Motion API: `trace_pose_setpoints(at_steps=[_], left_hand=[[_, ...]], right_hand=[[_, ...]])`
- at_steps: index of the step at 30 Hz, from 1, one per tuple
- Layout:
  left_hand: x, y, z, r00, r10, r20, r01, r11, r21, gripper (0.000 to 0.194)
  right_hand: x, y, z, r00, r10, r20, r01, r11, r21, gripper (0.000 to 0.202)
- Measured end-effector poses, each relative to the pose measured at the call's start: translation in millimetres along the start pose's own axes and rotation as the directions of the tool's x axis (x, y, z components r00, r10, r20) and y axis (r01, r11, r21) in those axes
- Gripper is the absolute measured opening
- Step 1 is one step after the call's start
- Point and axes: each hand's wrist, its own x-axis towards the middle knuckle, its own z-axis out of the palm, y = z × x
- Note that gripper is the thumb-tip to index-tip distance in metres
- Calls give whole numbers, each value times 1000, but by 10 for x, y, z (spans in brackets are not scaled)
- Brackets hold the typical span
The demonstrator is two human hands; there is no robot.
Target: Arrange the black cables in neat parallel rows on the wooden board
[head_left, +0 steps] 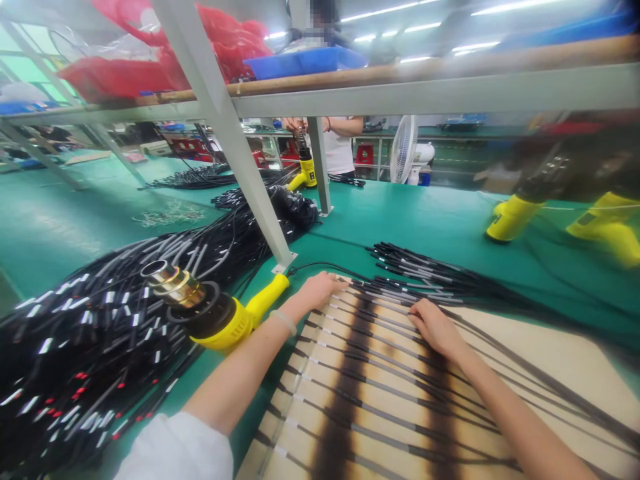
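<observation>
A pale wooden board point(493, 327) with two dark scorched bands lies before me, and black cables point(380, 387) with grey sleeves and white labels are laid across it in spaced rows. At the board's far left corner, my left hand point(323, 288) pinches the end of a black cable. My right hand point(436, 327) is closed on a cable further along the far rows, its fingertips partly hidden. Just left of my left forearm, a yellow heat gun point(220, 320) rests with its metal nozzle pointing up and left. Beyond the board lies a bundle of similar cables point(425, 267).
A large pile of black cables point(125, 320) covers the green table point(380, 207) at left. Metal posts point(225, 127) hold a shelf point(425, 93) with red and blue trays. More yellow heat guns point(515, 217) stand at right. A person point(340, 143) works across the table near a fan point(404, 150).
</observation>
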Motion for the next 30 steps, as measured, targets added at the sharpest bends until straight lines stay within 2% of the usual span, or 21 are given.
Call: trace_pose_setpoints(at_steps=[2,7,14,19,23,25,28,30], left_hand=[[-14,24,-29,1000,7,19,-7,1000,3,45],[-13,97,-94,998,-61,20,62,998,-25,28],[-45,144,-120,997,-76,2,76,997,-29,25],[-46,123,-80,985,-138,-102,135,990,-37,29],[77,117,-116,966,-174,-192,168,985,-45,35],[190,117,-125,969,-158,-190,150,987,-56,44],[393,110,-100,984,-132,-123,122,989,-88,60],[519,101,-81,988,-137,-70,128,985,-118,59]], right_hand=[[-26,49,-22,1000,-22,3,22,1000,-7,16],[-90,164,-54,999,-44,-3,44,999,-26,16],[-74,180,-90,995,-84,-47,82,996,-43,20],[56,111,-96,988,-87,-130,76,993,-89,28],[135,2,-39,984,-123,-128,109,988,-112,27],[149,-52,-1,982,-150,-118,136,984,-118,28],[155,-88,45,978,-178,-111,163,978,-134,29],[161,-81,59,976,-190,-107,173,974,-146,29]])
